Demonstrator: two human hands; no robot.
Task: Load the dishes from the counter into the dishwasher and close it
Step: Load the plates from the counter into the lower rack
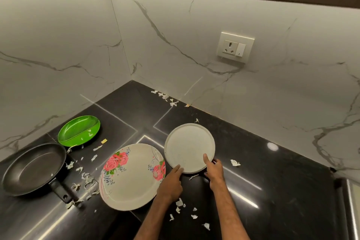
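A plain white round plate lies on the black counter. My right hand pinches its near rim, thumb on top and fingers beneath. My left hand touches the plate's near-left rim with its fingertips. Left of it lies a larger white plate with pink roses, partly under my left hand. Further left are a green oval dish and a black frying pan with its handle pointing toward me. No dishwasher is in view.
Small white peel scraps are strewn over the counter, near the pan, in the corner and by my arms. Marble walls meet in a corner behind. A wall socket sits at the right. A steel edge shows far right.
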